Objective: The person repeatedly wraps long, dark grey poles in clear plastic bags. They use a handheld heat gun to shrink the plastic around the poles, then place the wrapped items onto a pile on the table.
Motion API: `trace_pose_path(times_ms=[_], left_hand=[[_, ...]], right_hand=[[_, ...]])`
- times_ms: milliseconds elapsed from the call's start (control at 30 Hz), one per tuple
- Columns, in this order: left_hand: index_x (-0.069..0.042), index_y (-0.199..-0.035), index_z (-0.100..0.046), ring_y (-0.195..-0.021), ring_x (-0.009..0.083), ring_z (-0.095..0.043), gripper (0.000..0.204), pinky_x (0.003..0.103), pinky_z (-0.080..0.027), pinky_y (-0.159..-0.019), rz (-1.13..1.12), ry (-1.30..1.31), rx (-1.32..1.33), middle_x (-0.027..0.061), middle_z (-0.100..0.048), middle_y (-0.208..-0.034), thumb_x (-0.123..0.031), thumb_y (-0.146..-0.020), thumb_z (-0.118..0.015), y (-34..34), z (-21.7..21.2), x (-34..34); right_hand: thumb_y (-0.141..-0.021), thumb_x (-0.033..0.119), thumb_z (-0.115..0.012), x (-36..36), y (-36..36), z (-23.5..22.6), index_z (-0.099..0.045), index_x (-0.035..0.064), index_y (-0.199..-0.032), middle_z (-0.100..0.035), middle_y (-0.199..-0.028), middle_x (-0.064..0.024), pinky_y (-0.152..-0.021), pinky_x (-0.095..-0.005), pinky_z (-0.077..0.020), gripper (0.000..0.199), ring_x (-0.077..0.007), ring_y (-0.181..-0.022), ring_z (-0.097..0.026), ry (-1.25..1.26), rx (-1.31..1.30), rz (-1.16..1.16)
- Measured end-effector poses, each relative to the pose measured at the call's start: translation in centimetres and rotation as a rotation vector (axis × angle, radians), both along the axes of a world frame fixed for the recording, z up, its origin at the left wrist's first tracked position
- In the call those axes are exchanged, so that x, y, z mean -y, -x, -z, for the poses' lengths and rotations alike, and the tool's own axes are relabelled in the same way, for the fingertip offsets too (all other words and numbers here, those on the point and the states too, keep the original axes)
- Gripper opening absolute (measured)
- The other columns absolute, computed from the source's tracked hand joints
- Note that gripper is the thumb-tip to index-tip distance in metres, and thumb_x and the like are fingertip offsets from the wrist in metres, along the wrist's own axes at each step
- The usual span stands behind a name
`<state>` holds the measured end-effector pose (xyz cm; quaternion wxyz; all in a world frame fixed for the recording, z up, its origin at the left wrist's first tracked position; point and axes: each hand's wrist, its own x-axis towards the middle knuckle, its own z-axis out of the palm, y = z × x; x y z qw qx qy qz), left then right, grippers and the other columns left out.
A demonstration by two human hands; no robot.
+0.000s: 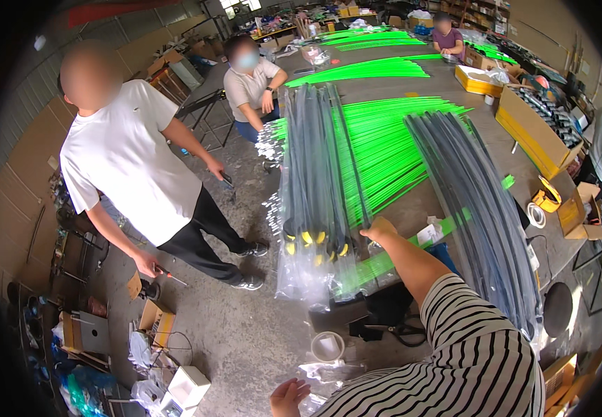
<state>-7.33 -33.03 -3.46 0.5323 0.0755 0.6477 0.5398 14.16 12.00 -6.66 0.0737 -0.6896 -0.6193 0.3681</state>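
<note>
My right hand (pixel 381 231) reaches over the table and is closed around the near end of a long, thin dark rod (pixel 354 170). Just left of it lies a bundle of dark rods in clear plastic sleeves (pixel 311 160), with yellow ends (pixel 308 238) toward me. Bright green rods (pixel 391 139) are spread beneath and beside that bundle. To the right, another batch of sleeved dark rods (pixel 471 208) runs down toward the table's near edge. Low in the picture, my left hand (pixel 289 397) hangs away from the table, fingers loosely bent and apart, holding nothing visible.
A person in a white shirt (pixel 130 160) stands at the left with a screwdriver (pixel 172 276). Two more people sit along the table (pixel 402 201). Scissors (pixel 405 330) and a tape roll (pixel 327 346) lie near me. Cardboard boxes (pixel 537 128) line the right side.
</note>
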Motion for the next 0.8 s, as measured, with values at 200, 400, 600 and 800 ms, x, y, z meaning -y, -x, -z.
trace_pose_path(times_ms=[200, 400, 600, 800], left_hand=[[0.008, -0.111, -0.045, -0.085, 0.0276, -0.059, 0.036, 0.035, -0.050, -0.074, -0.084, -0.047, 0.083, 0.0197, -0.056, -0.100, -0.015, -0.084, -0.051, 0.5, 1.1, 1.5], [0.010, -0.103, -0.049, -0.080, 0.0275, -0.061, 0.027, 0.035, -0.051, -0.071, 0.176, -0.068, 0.017, 0.0189, -0.059, -0.093, -0.010, -0.084, -0.049, 1.3, -2.1, -3.3], [0.009, -0.103, -0.050, -0.079, 0.0260, -0.061, 0.029, 0.034, -0.051, -0.072, 0.464, -0.247, 0.041, 0.0177, -0.059, -0.092, -0.013, -0.084, -0.052, 2.8, -0.6, -7.6], [0.007, -0.107, -0.048, -0.089, 0.0275, -0.059, 0.037, 0.036, -0.048, -0.079, 0.478, -0.559, 0.120, 0.0200, -0.056, -0.101, -0.022, -0.085, -0.052, 1.0, -6.5, -15.6]], right_hand=[[-0.072, 0.019, -0.064, -0.7, 0.2, 0.8, -0.059, -0.0041, -0.082, -0.060, -0.073, -0.0146, -0.048, -0.0337, -0.0493, 0.025, -0.0226, -0.062, -0.060, 0.050, -0.599, 0.408], [-0.073, 0.009, -0.059, 6.3, -0.7, -7.8, -0.055, -0.0030, -0.071, -0.056, -0.061, -0.0091, -0.040, -0.0274, -0.0429, 0.013, -0.0161, -0.049, -0.054, -0.014, -0.846, 0.418], [-0.071, 0.013, -0.064, 22.7, -4.1, -14.0, -0.057, -0.0047, -0.075, -0.056, -0.054, -0.0071, -0.042, -0.0270, -0.0413, 0.020, -0.0147, -0.044, -0.053, -0.319, -0.559, 0.271], [-0.071, 0.018, -0.066, 38.2, -6.2, -12.8, -0.057, -0.0049, -0.076, -0.056, -0.055, -0.0077, -0.047, -0.0258, -0.0431, 0.025, -0.0146, -0.049, -0.056, -0.511, -0.201, 0.182]])
